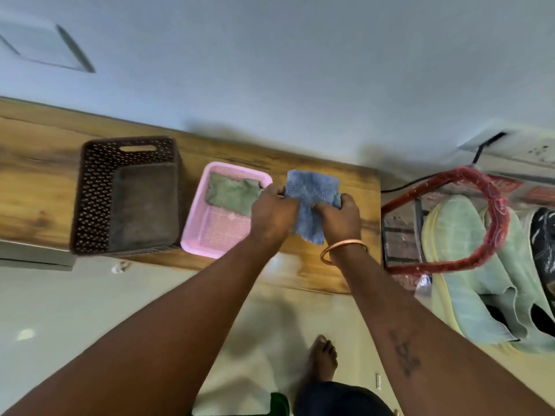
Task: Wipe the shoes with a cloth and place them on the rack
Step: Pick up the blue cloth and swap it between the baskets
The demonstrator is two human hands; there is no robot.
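Beside the pink perforated plastic tray (189, 239), left hand (271, 212) and right hand (341, 217) grips clamp a fuzzy blue cloth (312, 185), seemingly microfibre.

Blue cloth (310, 190) — crumpled, partly spread; pale-green shoes (450, 235) — side by side, right.

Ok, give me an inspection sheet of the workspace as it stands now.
Surface: wooden tabletop against a pale wall.
Job's things: blue microfibre cloth held above the tabletop; pale green shoes and a black shoe at right, by a red-rimmed frame.
Clutter: brown perforated plastic basket; pink plastic tray holding a green cloth.
Grippers: left hand and right hand both grip the blue cloth.
Cables: black cable at the wall, upper right.
Surroundings: pale floor; a bare foot below.
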